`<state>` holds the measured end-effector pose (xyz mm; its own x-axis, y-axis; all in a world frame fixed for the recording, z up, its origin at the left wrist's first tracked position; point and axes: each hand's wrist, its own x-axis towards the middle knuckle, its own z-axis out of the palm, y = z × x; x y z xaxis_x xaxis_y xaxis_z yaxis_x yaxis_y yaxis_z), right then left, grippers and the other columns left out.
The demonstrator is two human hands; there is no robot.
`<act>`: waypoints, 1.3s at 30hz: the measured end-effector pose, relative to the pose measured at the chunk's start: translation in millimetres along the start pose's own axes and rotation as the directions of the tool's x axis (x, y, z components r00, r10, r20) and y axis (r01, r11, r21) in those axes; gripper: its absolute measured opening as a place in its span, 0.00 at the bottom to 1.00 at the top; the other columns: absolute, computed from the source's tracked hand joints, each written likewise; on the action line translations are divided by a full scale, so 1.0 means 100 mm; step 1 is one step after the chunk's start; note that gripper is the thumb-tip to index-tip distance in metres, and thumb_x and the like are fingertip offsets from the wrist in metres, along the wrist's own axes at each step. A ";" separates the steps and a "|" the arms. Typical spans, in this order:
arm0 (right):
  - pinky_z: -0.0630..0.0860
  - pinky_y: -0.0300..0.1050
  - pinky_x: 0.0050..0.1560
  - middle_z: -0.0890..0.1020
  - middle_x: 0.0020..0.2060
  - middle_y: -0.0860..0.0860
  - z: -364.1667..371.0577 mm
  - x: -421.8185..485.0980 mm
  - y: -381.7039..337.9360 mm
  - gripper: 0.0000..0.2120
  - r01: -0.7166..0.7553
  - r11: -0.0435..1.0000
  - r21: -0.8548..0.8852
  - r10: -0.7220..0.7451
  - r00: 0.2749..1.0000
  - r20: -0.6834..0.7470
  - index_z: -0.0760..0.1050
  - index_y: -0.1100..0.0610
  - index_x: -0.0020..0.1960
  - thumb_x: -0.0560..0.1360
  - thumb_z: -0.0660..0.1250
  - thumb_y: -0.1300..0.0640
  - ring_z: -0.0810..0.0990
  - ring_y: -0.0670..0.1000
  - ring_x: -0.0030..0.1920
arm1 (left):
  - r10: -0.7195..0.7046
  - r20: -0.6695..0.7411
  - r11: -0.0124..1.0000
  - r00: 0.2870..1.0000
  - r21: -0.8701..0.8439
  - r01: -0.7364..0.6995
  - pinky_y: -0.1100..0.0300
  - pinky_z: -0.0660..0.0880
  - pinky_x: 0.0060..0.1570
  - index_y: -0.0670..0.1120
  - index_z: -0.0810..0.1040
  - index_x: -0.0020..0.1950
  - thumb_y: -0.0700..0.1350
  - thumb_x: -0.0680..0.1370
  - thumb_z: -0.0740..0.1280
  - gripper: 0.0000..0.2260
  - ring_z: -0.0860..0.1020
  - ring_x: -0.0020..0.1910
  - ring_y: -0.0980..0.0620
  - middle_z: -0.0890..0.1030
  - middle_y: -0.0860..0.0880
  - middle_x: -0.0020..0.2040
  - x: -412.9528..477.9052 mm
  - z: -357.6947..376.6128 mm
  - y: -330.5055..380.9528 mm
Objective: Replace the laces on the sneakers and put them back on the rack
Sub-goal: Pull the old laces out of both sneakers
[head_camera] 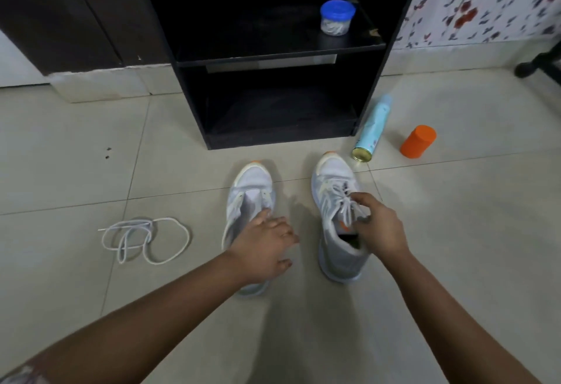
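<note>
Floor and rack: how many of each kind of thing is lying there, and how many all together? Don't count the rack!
Sneakers: 2
Loose lace: 1
Spray can: 1
Orange container: 1
Blue-lidded jar: 1
Total: 6

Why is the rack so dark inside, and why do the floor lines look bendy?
Head view: dim room light barely reaches inside the black rack, so only the jar shows; the wide-angle lens bends the lines on the floor; the edges look soft.
</note>
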<state>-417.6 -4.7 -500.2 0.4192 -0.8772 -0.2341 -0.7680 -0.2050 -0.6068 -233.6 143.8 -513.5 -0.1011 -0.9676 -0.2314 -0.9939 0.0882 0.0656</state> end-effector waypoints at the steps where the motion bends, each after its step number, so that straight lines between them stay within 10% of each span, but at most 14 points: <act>1: 0.68 0.40 0.44 0.81 0.56 0.52 0.04 -0.04 0.01 0.22 0.011 0.999 -0.032 -0.012 1.000 -0.013 0.75 0.47 0.64 0.71 0.68 0.60 0.79 0.57 0.53 | -0.037 0.043 0.998 0.998 0.050 0.034 0.49 0.44 0.73 0.51 0.73 0.67 0.53 0.75 0.62 0.21 0.66 0.69 0.51 0.74 0.51 0.64 0.01 0.00 -0.01; 10: 0.77 0.47 0.53 0.76 0.63 0.44 0.41 -0.41 0.00 0.23 0.210 0.977 0.041 -0.209 0.978 -0.014 0.69 0.43 0.68 0.74 0.67 0.52 0.79 0.50 0.55 | -0.211 -0.065 0.961 0.975 0.168 0.220 0.43 0.44 0.72 0.49 0.78 0.46 0.45 0.73 0.62 0.07 0.78 0.50 0.49 0.80 0.50 0.44 -0.05 0.03 -0.17; 13: 0.76 0.42 0.47 0.77 0.57 0.45 0.38 -0.36 -0.02 0.20 0.382 0.923 0.040 -0.377 0.920 -0.105 0.74 0.46 0.63 0.72 0.68 0.59 0.78 0.49 0.53 | -0.265 -0.265 0.958 0.927 -0.179 0.223 0.51 0.68 0.61 0.50 0.81 0.51 0.46 0.73 0.64 0.10 0.80 0.48 0.48 0.82 0.51 0.48 -0.03 -0.02 -0.18; 18: 0.76 0.42 0.35 0.80 0.44 0.46 0.37 -0.25 -0.10 0.11 0.551 0.819 -0.161 -0.569 0.817 -0.098 0.82 0.47 0.49 0.67 0.73 0.57 0.78 0.50 0.45 | -0.291 -0.107 0.664 0.951 -0.738 0.121 0.59 0.75 0.52 0.48 0.80 0.58 0.41 0.75 0.69 0.12 0.78 0.49 0.56 0.78 0.55 0.52 0.16 -0.18 -0.13; 25: 0.79 0.45 0.41 0.83 0.38 0.47 0.09 -0.03 -0.37 0.04 0.264 0.883 0.388 -0.280 0.960 -0.016 0.81 0.54 0.45 0.76 0.68 0.59 0.82 0.46 0.40 | -0.291 -0.148 0.642 0.945 -0.763 0.078 0.58 0.75 0.44 0.53 0.77 0.45 0.50 0.71 0.73 0.07 0.77 0.42 0.58 0.73 0.58 0.43 0.33 0.05 0.02; 29: 0.78 0.38 0.35 0.79 0.35 0.53 -0.30 0.12 -0.83 0.05 0.119 0.580 0.806 -0.200 0.980 -0.001 0.76 0.62 0.46 0.78 0.63 0.65 0.83 0.48 0.34 | -0.326 -0.134 0.641 0.936 -0.759 0.115 0.57 0.74 0.40 0.52 0.76 0.42 0.59 0.66 0.69 0.12 0.76 0.40 0.56 0.72 0.55 0.43 0.34 0.08 0.08; 33: 0.80 0.39 0.41 0.82 0.38 0.51 -0.53 0.29 -1.01 0.04 0.092 0.365 0.926 -0.197 0.980 -0.019 0.76 0.58 0.52 0.79 0.63 0.62 0.84 0.50 0.38 | -0.353 -0.117 0.565 0.928 -0.817 0.113 0.60 0.73 0.43 0.53 0.78 0.44 0.47 0.69 0.72 0.06 0.76 0.42 0.56 0.74 0.54 0.45 0.36 0.06 0.12; 39: 0.74 0.37 0.45 0.80 0.49 0.48 0.03 0.03 -0.32 0.16 0.096 0.814 0.573 -0.123 0.992 0.010 0.75 0.49 0.51 0.75 0.62 0.69 0.79 0.50 0.47 | -0.353 0.063 0.184 0.933 -0.974 0.135 0.61 0.69 0.50 0.45 0.79 0.39 0.47 0.68 0.68 0.06 0.75 0.46 0.53 0.73 0.46 0.46 0.41 -0.19 0.10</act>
<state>-389.8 0.4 -483.6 0.5153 -0.8410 -0.1647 -0.3076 -0.0022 -0.9515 -246.9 101.0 -504.0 0.2539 -0.9195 -0.3001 -0.1545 -0.3449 0.9259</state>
